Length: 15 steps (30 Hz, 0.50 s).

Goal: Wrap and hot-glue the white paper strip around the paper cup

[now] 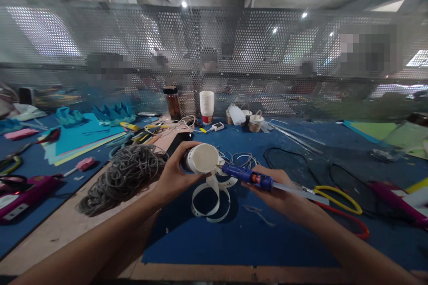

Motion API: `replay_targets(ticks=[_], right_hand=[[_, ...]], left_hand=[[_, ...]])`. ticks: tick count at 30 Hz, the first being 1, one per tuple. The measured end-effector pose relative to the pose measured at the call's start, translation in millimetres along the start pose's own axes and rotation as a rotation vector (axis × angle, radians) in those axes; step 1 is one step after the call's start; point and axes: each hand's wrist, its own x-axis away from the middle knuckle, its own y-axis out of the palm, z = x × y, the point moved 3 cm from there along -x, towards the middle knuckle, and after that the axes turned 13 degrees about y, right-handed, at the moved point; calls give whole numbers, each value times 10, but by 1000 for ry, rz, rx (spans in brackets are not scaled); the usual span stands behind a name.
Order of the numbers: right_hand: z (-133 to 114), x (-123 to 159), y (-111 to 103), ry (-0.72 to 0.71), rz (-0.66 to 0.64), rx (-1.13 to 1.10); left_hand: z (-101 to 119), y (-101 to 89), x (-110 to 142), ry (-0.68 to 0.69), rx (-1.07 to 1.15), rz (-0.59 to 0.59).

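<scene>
My left hand is wrapped round a white paper cup, tilted so that a round white end faces me. From the cup hangs a white ribbon with dark print, curling in loops below it. In my right hand is a blue hot glue gun, a clear glue stick showing at its back end. Its nozzle points left and lies close to the cup's right side; whether it touches, I cannot tell. Behind the cup lie loops of thin pale cord.
Grey yarn lies in a heap on the left. Pliers with yellow and red handles lie by my right forearm. Farther back stand stacked paper cups, a dark-lidded jar and small wrapped cups. Magenta power strips flank the work area.
</scene>
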Motion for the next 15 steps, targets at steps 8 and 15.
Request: replay_targets(ticks=[8, 15], right_hand=[[-7, 8, 20, -11, -23, -6], [-41, 8, 22, -25, -31, 4]], left_hand=[[-6, -2, 0, 11, -32, -4], [0, 8, 9, 28, -42, -18]])
